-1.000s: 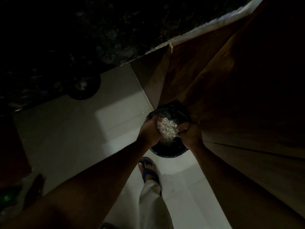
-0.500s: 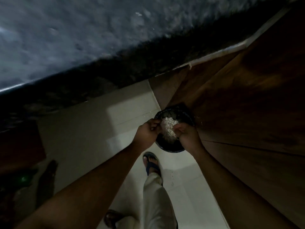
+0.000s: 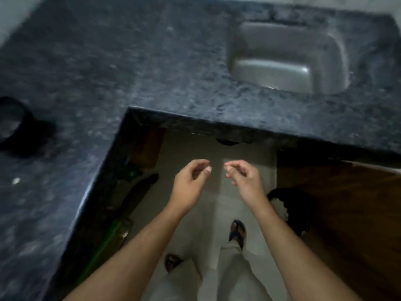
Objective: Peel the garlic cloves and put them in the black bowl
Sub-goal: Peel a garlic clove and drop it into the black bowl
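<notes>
My left hand (image 3: 191, 181) and my right hand (image 3: 243, 179) hang side by side over the floor, in front of the counter's inner corner. Both have loosely curled fingers with nothing in them. A black round bowl (image 3: 15, 124) stands on the dark granite counter (image 3: 130, 68) at the far left, blurred, its contents not visible. A small white bit (image 3: 15, 180) lies on the counter nearer to me. No garlic cloves can be made out.
A steel sink (image 3: 288, 57) is set in the counter at the upper right. A black container with white peels (image 3: 284, 205) sits on the floor by a wooden cabinet door (image 3: 347, 213). My sandalled feet (image 3: 237, 232) stand on pale tiles.
Both hands let go of the white peels over the black floor container and rose. The view swung up from the floor to the counter and sink.
</notes>
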